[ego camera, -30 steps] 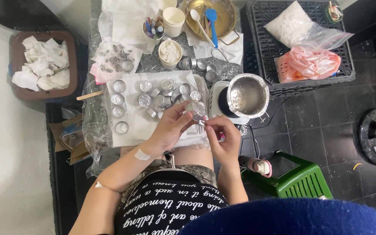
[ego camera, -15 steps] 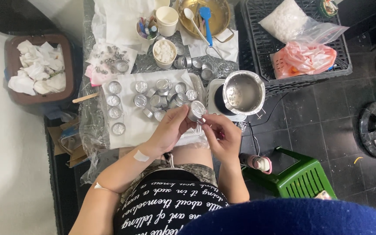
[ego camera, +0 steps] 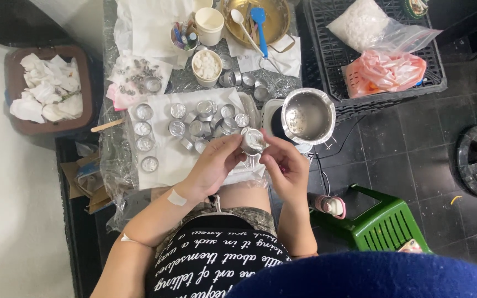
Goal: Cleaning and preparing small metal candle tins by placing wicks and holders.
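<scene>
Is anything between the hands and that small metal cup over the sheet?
Nothing visible: the left hand and right hand both grip the small metal cup directly, above the white sheet.

Home craft workspace: floor tiles, small metal cups, melting pot, plastic crate.

Bright, even overhead light; soft, short shadows only. Mild glare on the round steel melting pot at one o'clock and on the clear crinkled plastic sheet at nine o'clock. Sharp across the middle. Out of focus at six o'clock, over the dark blue curved edge. Slight wide-angle stretch toward corners.
</scene>
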